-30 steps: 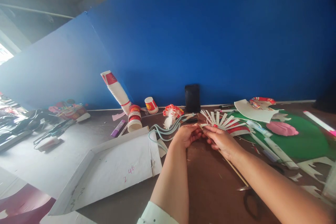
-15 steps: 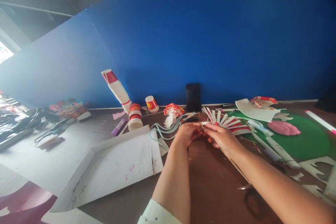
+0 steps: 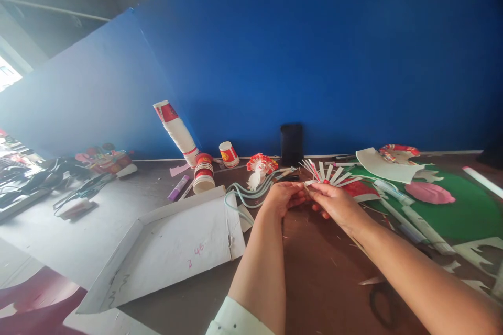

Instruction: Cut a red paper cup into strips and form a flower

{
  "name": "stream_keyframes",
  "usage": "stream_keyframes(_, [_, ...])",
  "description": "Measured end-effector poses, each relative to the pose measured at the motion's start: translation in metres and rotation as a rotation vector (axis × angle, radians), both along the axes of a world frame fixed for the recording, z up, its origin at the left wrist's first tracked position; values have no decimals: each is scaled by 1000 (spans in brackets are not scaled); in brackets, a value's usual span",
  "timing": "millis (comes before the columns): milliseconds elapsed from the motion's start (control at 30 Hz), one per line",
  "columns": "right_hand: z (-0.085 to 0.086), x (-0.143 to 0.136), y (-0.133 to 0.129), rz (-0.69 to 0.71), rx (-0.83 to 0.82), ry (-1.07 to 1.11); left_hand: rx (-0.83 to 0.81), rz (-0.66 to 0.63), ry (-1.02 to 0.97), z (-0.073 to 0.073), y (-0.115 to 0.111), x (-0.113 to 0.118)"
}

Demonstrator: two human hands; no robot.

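My left hand and my right hand meet fingertip to fingertip above the brown table, both closed in a pinch. Between them is the end of a thin wooden stick against a white paper strip. Most of the stick is hidden by my right hand and forearm. Just beyond my right fingers fans out a paper cup cut into white strips, with a red printed part to the right. My fingers cover where the strip joins the cup.
A white box lid lies left, near pale cables. Behind are stacked paper cups, one upturned cup, a red-and-white paper flower and a black phone-like object. Right are markers, a green sheet and scissors.
The view has shifted slightly. Both hands stay together; the fanned strips have turned a little, and less of the stick shows beneath my right forearm.
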State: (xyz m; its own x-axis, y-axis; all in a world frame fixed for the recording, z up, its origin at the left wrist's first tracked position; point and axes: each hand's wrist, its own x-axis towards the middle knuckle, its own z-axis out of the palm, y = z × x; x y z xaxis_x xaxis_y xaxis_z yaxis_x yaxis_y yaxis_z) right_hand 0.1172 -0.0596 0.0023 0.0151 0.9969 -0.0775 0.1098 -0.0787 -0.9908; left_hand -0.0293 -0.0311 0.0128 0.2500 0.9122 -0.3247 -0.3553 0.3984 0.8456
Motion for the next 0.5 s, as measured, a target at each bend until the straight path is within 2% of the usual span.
stream_keyframes(500, [-11, 6, 5, 79, 114, -142, -12, -27, 24, -1, 0, 0])
